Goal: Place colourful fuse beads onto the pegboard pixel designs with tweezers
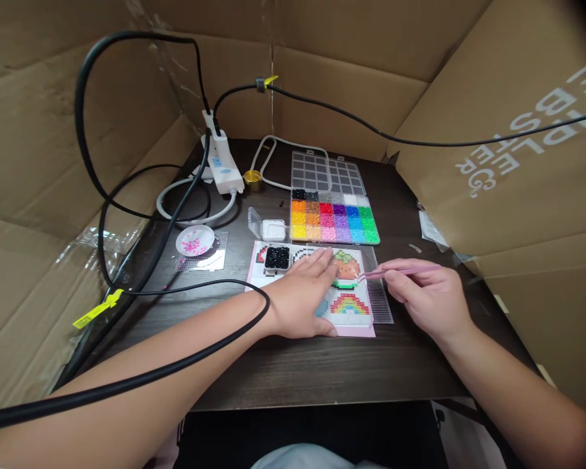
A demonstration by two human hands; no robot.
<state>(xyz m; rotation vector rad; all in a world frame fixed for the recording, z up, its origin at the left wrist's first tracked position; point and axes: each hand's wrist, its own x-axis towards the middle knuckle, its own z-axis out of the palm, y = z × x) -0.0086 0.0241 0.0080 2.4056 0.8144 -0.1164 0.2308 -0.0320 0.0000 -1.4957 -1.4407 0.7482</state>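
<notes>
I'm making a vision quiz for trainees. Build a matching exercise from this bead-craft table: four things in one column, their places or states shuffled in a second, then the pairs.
1. pink tweezers
2. white dish
3. black-bead tray
4. bead box

A. holds pink beads, left of the pattern sheet
B. pinched in the right hand
C. lid open, beyond the sheet
D. on the sheet's far left corner, by the left hand

Pairs: 1-B, 2-A, 3-D, 4-C.

Left hand (300, 296) lies flat over the pattern sheet (359, 331) and hides its middle designs. Right hand (427, 296) pinches the pink tweezers (398, 271); tip too small to tell if it carries a bead. Box lettering (542, 124) clipped at the right edge. Both forearms run off the bottom.
</notes>
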